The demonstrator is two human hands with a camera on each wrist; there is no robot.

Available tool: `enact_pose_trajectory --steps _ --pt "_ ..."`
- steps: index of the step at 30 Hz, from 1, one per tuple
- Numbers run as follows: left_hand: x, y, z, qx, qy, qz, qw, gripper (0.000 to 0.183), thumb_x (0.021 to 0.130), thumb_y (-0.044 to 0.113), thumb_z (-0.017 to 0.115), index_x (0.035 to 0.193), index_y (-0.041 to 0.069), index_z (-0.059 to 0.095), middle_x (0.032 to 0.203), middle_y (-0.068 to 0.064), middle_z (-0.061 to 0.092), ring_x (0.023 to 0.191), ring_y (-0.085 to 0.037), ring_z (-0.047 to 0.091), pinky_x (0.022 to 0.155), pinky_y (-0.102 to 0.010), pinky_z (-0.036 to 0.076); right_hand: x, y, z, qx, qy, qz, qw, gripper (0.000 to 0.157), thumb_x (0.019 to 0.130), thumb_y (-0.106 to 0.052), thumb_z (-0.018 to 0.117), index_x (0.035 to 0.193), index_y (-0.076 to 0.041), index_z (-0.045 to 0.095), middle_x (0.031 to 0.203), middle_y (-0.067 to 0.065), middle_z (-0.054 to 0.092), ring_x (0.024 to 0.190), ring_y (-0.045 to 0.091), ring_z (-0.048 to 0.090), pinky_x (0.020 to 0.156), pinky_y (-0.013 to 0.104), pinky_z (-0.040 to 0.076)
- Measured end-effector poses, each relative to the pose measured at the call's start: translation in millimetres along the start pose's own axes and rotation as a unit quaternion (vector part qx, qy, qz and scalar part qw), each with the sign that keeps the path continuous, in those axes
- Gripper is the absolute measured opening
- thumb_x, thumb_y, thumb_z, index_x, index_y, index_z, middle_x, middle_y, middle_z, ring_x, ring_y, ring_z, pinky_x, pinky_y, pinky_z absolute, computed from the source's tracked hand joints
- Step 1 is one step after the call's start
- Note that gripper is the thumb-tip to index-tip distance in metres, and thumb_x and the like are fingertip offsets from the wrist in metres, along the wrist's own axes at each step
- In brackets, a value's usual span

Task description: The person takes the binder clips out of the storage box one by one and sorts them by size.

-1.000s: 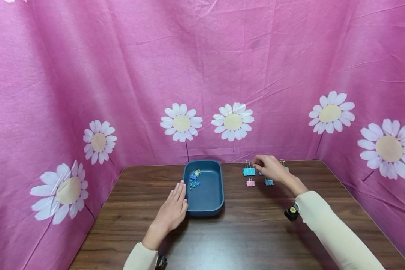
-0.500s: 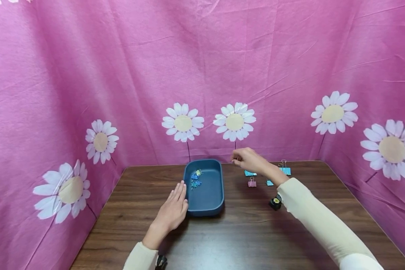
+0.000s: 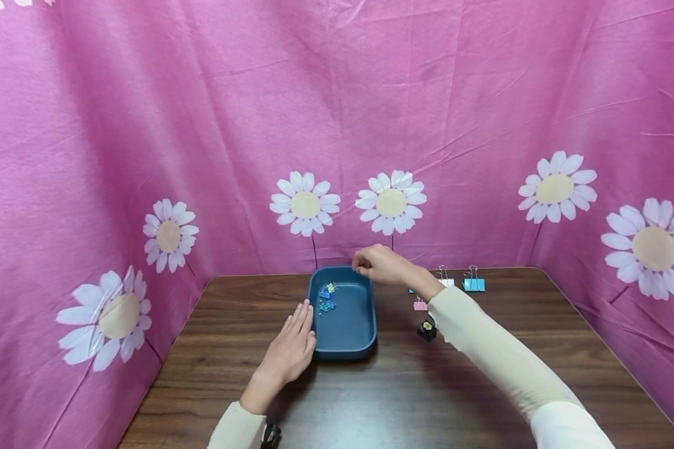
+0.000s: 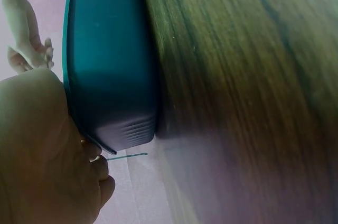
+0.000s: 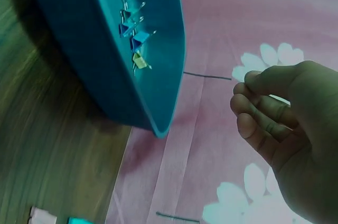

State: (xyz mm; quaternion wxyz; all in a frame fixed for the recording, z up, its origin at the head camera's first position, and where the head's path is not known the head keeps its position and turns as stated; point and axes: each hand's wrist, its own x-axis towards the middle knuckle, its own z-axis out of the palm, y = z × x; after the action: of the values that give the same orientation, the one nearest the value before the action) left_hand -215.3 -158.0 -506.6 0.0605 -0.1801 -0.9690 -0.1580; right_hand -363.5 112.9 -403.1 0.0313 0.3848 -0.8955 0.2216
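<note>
Pink cloth [image 3: 230, 125] printed with white daisies [image 3: 390, 203] hangs behind and along both sides of a brown wood-grain table [image 3: 393, 399]. On this table, near its far edge, stands a dark blue tray [image 3: 348, 327] with rounded corners, its base flat on the wood. Its contents are small binder clips, gathered in a loose cluster by the left wall: a yellow clip [image 3: 332, 287] lies farthest from the person, a blue clip [image 3: 326, 294] just beside it, and blue and teal clips [image 3: 327, 306] a little nearer. From the right wrist four clips can be made out inside, wire handles sticking out at different angles; the rest of the visible tray floor is bare. The left hand [image 3: 289, 349] rests against the tray's left side, fingers extended along the rim and gripping nothing visible. The right hand [image 3: 384, 264] hovers over the far right corner, apart from the tray, with fingers curled and thumb close to the index finger; whether something tiny is pinched there I cannot tell. To the right of the tray, on the table, stand a pink clip [image 3: 420, 304], a whitish clip [image 3: 446, 283] and a larger turquoise clip [image 3: 474, 285], and a sliver of blue shows beside the right forearm. Cream sleeves [image 3: 500, 337] cover both forearms, and a black device [image 3: 427, 328] sits at the right wrist.
</note>
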Motion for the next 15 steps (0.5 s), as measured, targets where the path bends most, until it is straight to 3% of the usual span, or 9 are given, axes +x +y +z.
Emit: enact_pose_trajectory --steps 6,15 --pt "0.3 0.0 0.8 0.001 0.009 0.005 0.9999 0.057 0.112 0.017 0.044 0.162 -0.009 0.035 0.174 -0.023 0.030 0.161 -0.040 0.031 0.130 -0.056 0.032 20.7 -9.2 8.9 -0.012 -0.025 0.004 1.000 0.012 0.102 -0.008 0.068 0.101 -0.013 0.079 0.097 0.001 0.077 0.083 0.011 0.067 0.079 0.029 0.061" --pt "1.5 0.5 0.8 0.012 0.002 0.003 0.9999 0.058 0.112 0.018 0.045 0.162 -0.009 0.034 0.174 -0.022 0.029 0.162 -0.039 0.030 0.131 -0.054 0.032 47.1 -16.2 28.3 -0.010 -0.055 -0.007 0.998 0.015 0.101 -0.006 0.067 0.108 -0.005 0.080 0.103 0.005 0.080 0.096 0.018 0.074 0.093 0.036 0.063"
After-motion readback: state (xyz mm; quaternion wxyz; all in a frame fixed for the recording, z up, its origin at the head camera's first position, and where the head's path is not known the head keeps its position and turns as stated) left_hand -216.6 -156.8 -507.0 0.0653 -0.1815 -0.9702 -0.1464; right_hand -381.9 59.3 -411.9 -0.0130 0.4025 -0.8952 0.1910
